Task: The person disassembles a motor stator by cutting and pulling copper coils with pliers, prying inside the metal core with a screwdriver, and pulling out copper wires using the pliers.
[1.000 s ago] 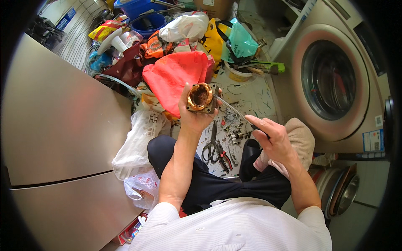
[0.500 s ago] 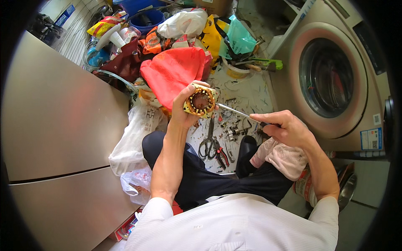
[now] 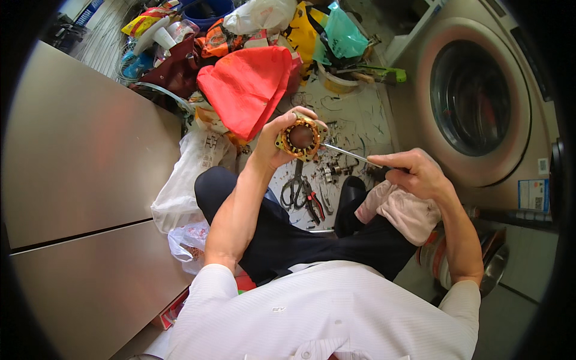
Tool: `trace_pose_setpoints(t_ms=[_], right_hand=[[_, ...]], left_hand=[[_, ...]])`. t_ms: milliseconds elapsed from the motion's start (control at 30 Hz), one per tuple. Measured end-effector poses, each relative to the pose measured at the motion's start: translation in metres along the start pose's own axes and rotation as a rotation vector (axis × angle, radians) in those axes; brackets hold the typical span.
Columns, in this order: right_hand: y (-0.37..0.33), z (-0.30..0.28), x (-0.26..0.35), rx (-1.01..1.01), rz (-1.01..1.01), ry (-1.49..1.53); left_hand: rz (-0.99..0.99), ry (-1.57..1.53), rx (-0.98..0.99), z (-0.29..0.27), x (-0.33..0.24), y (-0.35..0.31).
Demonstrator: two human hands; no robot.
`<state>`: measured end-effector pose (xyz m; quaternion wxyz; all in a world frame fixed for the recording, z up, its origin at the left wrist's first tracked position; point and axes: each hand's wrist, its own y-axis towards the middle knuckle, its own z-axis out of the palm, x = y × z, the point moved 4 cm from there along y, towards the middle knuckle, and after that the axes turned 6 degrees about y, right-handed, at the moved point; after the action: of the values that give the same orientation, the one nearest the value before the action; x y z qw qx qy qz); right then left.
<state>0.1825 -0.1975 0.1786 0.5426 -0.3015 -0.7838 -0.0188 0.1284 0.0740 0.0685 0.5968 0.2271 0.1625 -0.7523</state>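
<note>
Hand work on a copper-wound motor stator above a littered floor

The seated person, seen from where I stand in the room, holds the motor stator (image 3: 302, 154) near the centre of the frame, its round bore facing up and ringed by copper windings. The left hand (image 3: 273, 142) is clamped on the stator from its left side, the fingertips curling over its upper edge. The right hand (image 3: 415, 172), right of centre, is closed round the dark handle of a screwdriver (image 3: 351, 154), index finger stretched forward along the tool. The slim metal shaft slants up and leftward to the stator's right edge; whether the tip is wedged in or merely rests there I cannot tell.

Below the stator, black-handled scissors (image 3: 292, 192) lie on the floor just beside red-and-black pliers (image 3: 313, 203), with small metal parts (image 3: 333, 173) scattered to their right. A pinkish cloth (image 3: 406, 213) drapes the person's knee at centre right. Note, at upper centre, the red fabric (image 3: 245, 90) spread before a heap of bags, and the teal plastic bag (image 3: 347, 37) to its upper right. A front-loading washing machine (image 3: 414, 114) fills the upper right; a two-door refrigerator (image 3: 90, 144) occupies the left
</note>
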Motion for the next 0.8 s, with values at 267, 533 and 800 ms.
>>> trace_pose_setpoints(t_ms=[267, 533, 800], right_hand=[[-0.032, 0.019, 0.015, -0.054, -0.406, -0.830], [-0.112, 0.057, -0.022, 0.185, -0.053, -0.304], [-0.162, 0.089, -0.032, 0.290, -0.020, -0.510]], left_hand=[[-0.132, 0.025, 0.073, 0.003, 0.023, -0.020], [-0.440, -0.048, -0.134, 0.023, 0.122, -0.100], [-0.617, -0.077, -0.351, 0.046, 0.167, -0.145]])
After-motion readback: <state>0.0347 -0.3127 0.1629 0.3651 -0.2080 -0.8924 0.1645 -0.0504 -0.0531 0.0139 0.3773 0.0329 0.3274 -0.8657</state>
